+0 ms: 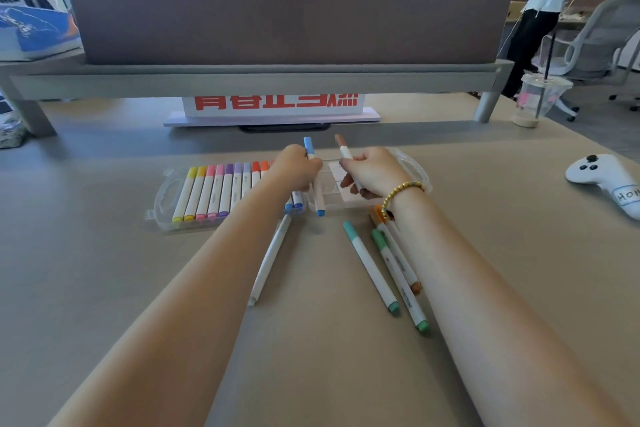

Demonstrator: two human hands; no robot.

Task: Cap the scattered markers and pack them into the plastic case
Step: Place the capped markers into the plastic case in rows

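Note:
A clear plastic case (162, 198) lies open on the table, its left half filled with several capped markers (214, 192) in yellow, pink, purple and red. My left hand (298, 166) holds a light-blue marker (313, 177) over the case's middle. My right hand (372, 172) grips a brown marker (344, 149) above the right half of the case. On the table in front lie a white marker (270, 260), two teal-green markers (370, 267) (398, 279) and an orange-brown one (412, 282), partly under my right wrist.
A grey desk divider (287, 3) on a raised shelf stands behind the case, with a red-lettered sign (277, 104) under it. A plastic drink cup (535, 100) and a white game controller (602, 180) sit at the right. A person and an office chair (595, 42) are beyond.

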